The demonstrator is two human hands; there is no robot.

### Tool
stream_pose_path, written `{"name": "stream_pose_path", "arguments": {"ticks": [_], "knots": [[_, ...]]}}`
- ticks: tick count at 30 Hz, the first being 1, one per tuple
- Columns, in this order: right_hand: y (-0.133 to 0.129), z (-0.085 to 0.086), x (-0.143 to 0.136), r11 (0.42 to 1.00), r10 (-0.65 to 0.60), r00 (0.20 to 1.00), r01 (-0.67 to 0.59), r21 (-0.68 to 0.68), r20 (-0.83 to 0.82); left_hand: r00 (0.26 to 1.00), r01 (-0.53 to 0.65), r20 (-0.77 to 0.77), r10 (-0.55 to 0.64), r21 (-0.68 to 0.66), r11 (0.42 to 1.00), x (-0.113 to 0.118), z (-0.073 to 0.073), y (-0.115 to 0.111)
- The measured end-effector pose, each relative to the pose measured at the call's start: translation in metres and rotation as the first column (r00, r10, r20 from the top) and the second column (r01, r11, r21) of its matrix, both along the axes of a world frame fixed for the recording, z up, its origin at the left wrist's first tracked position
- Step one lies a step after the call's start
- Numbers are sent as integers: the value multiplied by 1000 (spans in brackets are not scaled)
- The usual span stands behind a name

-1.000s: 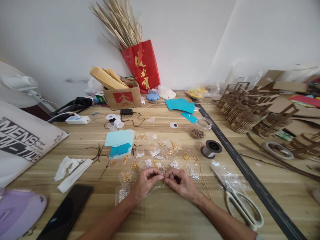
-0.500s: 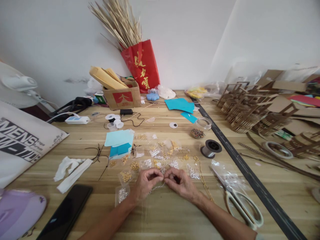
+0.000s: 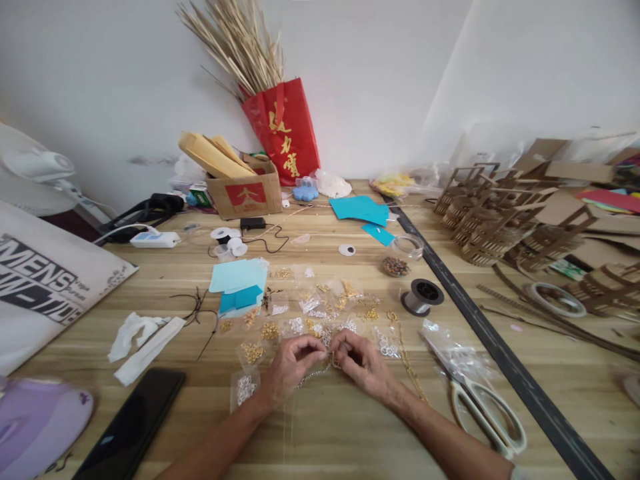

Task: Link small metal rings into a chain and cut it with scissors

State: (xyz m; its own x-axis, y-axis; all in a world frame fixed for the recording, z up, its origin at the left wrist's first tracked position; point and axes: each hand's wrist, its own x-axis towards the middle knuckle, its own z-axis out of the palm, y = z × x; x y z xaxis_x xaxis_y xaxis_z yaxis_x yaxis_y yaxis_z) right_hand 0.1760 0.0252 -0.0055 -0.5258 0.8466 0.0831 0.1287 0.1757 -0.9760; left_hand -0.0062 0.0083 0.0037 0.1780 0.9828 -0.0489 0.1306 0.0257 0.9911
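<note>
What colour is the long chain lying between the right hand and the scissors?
The chain is gold; it shows best in the head view.

Head-worn view from close above wooden table, facing forward and down, pale wall beyond

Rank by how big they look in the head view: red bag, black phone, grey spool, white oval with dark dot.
Largest, order unsure: red bag and black phone; they look alike, and the phone lies nearer the camera, partly cut off.
Next: grey spool.
Smallest: white oval.
</note>
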Motion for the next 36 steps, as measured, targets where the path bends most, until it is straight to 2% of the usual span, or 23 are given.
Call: {"name": "stream_pose_path", "arguments": {"ticks": [9, 17, 26, 36], "knots": [[0, -1, 0, 1000, -1, 1000, 1, -4, 1, 1000, 2, -22, -2, 2, 1000, 1, 4, -2], [0, 3, 0, 999, -14, 1000, 14, -49, -9, 999, -17, -39, 17, 9, 1000, -1, -2, -1], [1, 0, 0, 999, -33, 999, 33, -29, -6, 995, -53, -77, 57, 55, 997, -1, -1, -1], [1, 0, -1, 999, -32, 998, 32, -14, 45, 997, -33, -65, 40, 99, 995, -1, 0, -2]]}}
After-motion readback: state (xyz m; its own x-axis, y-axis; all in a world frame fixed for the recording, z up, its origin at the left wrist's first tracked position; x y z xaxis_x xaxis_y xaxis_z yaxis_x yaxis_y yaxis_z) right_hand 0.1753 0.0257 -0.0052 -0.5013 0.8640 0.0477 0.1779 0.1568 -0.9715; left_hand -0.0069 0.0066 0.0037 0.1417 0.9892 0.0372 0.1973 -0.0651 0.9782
